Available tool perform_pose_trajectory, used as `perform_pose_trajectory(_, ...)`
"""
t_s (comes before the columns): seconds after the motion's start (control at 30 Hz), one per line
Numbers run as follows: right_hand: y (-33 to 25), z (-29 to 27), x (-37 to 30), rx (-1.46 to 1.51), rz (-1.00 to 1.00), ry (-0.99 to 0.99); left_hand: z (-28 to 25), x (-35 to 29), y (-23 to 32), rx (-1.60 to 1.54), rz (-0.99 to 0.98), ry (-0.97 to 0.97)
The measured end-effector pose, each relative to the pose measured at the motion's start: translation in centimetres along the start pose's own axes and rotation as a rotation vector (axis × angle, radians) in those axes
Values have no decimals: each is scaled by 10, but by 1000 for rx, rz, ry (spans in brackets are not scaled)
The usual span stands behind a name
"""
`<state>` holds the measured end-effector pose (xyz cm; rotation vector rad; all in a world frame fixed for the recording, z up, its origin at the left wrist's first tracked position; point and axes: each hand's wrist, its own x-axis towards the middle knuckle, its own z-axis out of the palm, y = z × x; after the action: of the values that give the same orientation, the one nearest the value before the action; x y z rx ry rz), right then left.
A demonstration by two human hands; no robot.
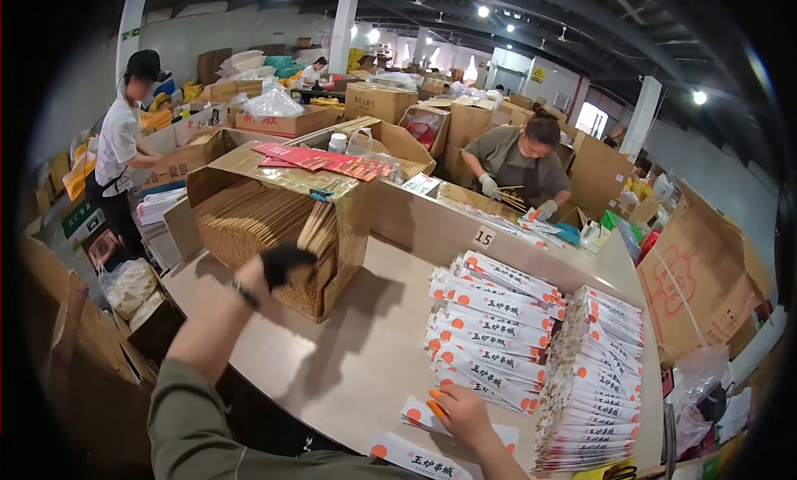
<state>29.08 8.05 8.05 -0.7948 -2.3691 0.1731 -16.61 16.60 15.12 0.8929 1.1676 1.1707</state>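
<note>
My left hand (286, 268), in a black glove, reaches to the open front of a cardboard box (349, 239) packed with wooden chopsticks (245, 219). Motion smears its fingers, so whether it grips any sticks is unclear. Low in the view, my right hand (461, 414) has orange finger covers and pinches a white paper chopstick sleeve (415, 414) with an orange dot. Another paper sleeve (419, 459) lies nearer to me at the table edge. Beyond my right hand sit a loose stack of sleeves (490, 331) and a taller, denser pile of filled-looking sleeves (594, 389).
Red paper strips (315, 159) lie on the box top. A low partition (432, 227) bounds the table's far side. Behind it a gloved co-worker (523, 160) handles sticks; another person (124, 140) stands at left. A large open carton (697, 272) flanks the right side.
</note>
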Motion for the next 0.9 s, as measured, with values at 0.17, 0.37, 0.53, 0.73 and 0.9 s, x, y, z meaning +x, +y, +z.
perform_pose_trajectory(0.17,-42,27,54,413,232,-59,88,-77,-129,138,252,273)
perform_pose_trajectory(0.37,-82,80,103,936,376,287,177,-106,-196,621,355,364)
perform_pose_trajectory(0.53,-80,103,75,912,362,316,135,-99,-232,1090,455,67)
perform_pose_trajectory(0.73,-77,71,110,1370,623,422,146,-69,-255,330,57,-196)
perform_pose_trajectory(0.9,-15,22,64,498,474,248,157,-74,-213,-155,18,-232)
